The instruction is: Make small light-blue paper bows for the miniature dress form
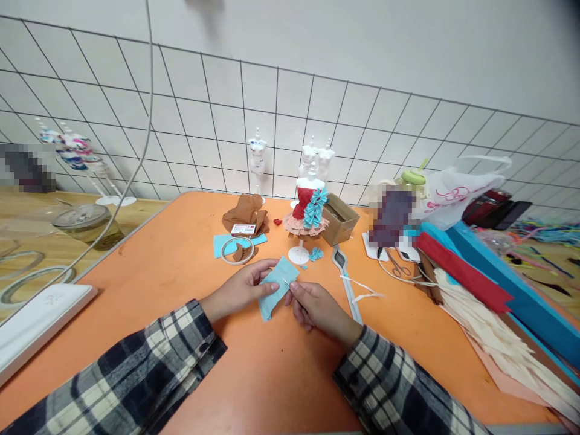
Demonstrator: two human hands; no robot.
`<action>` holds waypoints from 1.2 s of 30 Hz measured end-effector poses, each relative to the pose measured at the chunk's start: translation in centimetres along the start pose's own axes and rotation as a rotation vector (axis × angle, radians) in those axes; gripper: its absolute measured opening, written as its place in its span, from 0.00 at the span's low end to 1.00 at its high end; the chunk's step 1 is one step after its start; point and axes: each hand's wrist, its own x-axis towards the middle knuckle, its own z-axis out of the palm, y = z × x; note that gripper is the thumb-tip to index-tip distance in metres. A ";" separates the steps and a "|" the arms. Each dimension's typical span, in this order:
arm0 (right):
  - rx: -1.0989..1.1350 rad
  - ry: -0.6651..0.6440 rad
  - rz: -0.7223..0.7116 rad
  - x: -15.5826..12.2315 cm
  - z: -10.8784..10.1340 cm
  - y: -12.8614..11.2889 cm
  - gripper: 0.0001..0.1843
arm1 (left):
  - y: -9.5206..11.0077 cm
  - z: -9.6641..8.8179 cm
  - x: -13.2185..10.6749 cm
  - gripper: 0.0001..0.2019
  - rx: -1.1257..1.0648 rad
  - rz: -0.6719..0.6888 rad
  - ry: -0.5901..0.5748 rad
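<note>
My left hand (242, 289) grips a small light-blue piece of fabric (276, 291) by its left side, thumb on top, just above the orange table (181, 266). My right hand (312, 304) pinches a thin needle (286, 281) whose tip meets the fabric's upper edge. Both sleeves are dark plaid. Behind the hands stands a small white mannequin (309, 211) wearing a red top with blue ruffles and a pink skirt.
Brown fabric (247, 212), a hoop on blue cloth (236, 248), a small cardboard box (339, 219), scissors (396, 266) and a white strip (362, 289) lie behind. Stacked red, blue and cream sheets (489, 290) fill the right. A white tray (38, 320) and glass jar (88, 225) sit left.
</note>
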 end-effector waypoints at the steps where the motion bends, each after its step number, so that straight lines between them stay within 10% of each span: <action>1: -0.002 0.000 0.004 0.0 0.0 0.0 0.28 | 0.0 0.0 0.0 0.23 0.010 0.008 0.007; 8: -0.007 0.007 0.031 -0.3 0.1 -0.6 0.28 | 0.3 -0.2 -0.1 0.25 0.009 -0.030 0.159; 36: 0.078 0.023 0.043 -1.0 -0.1 -1.5 0.24 | 0.1 0.0 0.0 0.29 -0.034 -0.016 0.119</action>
